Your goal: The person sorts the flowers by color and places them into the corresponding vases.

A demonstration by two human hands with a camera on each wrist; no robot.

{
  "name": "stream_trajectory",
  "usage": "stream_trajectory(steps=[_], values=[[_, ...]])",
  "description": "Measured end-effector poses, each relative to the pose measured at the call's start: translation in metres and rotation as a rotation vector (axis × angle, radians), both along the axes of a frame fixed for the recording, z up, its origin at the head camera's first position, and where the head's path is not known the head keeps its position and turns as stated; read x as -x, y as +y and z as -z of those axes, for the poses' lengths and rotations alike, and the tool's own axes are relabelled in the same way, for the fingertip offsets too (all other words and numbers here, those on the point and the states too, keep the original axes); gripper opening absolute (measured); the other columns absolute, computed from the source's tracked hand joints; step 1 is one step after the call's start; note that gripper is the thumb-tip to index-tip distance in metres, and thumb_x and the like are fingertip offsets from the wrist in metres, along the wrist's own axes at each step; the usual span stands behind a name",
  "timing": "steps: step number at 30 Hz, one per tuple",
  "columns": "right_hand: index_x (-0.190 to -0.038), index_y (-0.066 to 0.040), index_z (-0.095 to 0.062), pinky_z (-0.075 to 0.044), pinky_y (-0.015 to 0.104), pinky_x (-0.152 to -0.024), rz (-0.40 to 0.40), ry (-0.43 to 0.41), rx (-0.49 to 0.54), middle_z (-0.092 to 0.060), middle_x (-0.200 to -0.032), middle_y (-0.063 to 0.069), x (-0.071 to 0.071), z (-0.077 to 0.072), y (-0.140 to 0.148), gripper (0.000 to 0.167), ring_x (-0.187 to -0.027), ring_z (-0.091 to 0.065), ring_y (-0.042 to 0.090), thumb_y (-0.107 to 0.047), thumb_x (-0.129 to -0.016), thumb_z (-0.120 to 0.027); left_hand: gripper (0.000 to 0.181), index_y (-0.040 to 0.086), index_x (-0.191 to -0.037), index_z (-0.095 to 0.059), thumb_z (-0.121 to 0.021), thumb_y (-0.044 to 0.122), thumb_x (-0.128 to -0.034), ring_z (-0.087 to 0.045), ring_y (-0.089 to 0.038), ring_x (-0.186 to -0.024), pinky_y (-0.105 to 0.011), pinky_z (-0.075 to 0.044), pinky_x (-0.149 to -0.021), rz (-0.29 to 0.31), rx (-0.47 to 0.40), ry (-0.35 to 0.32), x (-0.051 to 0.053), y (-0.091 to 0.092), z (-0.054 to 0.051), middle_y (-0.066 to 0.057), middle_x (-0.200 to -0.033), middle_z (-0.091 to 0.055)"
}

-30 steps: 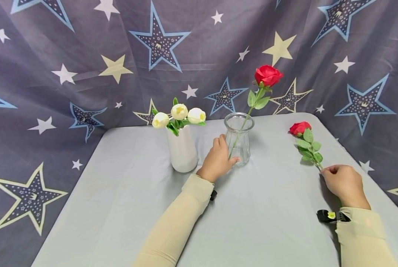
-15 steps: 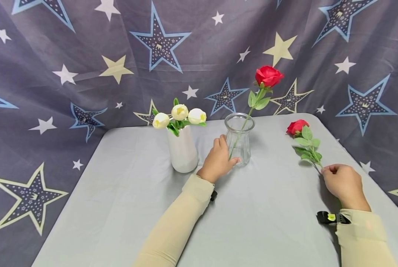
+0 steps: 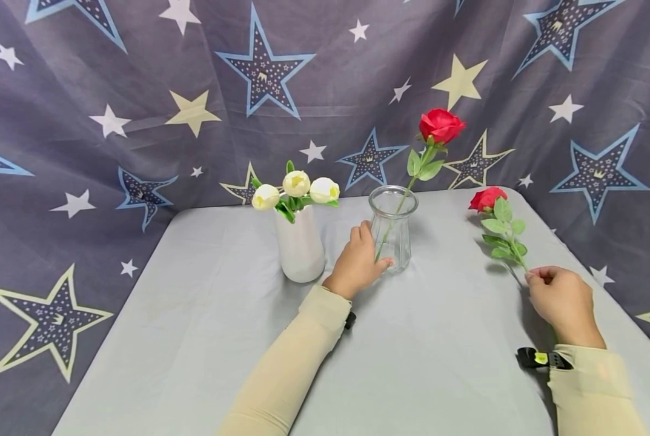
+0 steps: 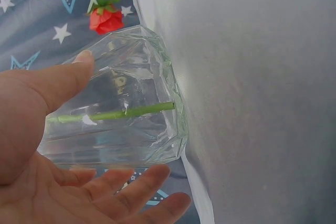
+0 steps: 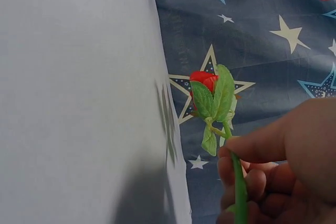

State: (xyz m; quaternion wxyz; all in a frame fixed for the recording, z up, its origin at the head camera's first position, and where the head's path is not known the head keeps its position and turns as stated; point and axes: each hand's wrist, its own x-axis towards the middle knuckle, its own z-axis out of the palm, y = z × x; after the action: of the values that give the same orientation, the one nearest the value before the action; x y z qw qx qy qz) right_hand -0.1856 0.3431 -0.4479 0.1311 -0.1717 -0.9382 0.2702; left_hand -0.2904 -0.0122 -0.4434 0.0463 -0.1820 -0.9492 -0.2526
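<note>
My left hand (image 3: 357, 261) holds the clear glass vase (image 3: 398, 233) low on its side, thumb at the front and fingers behind. The vase stands upright on the table. Inside it leans a red rose (image 3: 441, 126), its bloom tilted right above the rim; the green stem end (image 4: 149, 109) shows through the glass in the left wrist view. On the right, my right hand (image 3: 563, 303) pinches the stem of a second red rose (image 3: 487, 198) between thumb and fingers. That rose's bloom points away, raised off the table, and leaves (image 5: 214, 98) partly cover it in the right wrist view.
A white vase (image 3: 300, 248) with several cream tulips (image 3: 296, 183) stands left of the glass vase, close to my left hand. Grey cloth covers the table (image 3: 194, 315). A star-patterned curtain (image 3: 325, 91) hangs along the back and sides.
The rose in my right hand has lifted, its bloom rising away from the tabletop. My left hand stays on the glass vase. The whole head view has shifted slightly.
</note>
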Motion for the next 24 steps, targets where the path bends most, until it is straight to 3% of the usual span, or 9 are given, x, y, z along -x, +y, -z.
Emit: stream_trajectory(steps=[9,24], values=[[-0.107,0.001,-0.073,-0.039,0.033,-0.057,-0.016,0.048,-0.014,-0.071,-0.091,0.018,0.001,-0.003,-0.009,0.034,-0.071,-0.057,0.026,-0.028,-0.104,-0.056,0.101,-0.004,-0.159,-0.018,-0.077,0.044,-0.0929,-0.064,-0.035,-0.117,-0.041,-0.055,-0.099,-0.003,0.011,0.0,-0.001,0.0,0.0,-0.026,-0.146,-0.042],[-0.11,0.001,-0.072,-0.039,0.036,-0.062,-0.029,0.104,-0.025,-0.071,-0.093,0.02,-0.001,-0.025,-0.019,0.036,-0.071,-0.059,0.026,-0.03,-0.105,-0.054,0.1,-0.004,-0.159,-0.019,-0.077,0.044,-0.0929,-0.062,-0.036,-0.119,-0.041,-0.054,-0.1,0.005,0.004,0.006,0.0,-0.001,0.0,-0.026,-0.145,-0.042]])
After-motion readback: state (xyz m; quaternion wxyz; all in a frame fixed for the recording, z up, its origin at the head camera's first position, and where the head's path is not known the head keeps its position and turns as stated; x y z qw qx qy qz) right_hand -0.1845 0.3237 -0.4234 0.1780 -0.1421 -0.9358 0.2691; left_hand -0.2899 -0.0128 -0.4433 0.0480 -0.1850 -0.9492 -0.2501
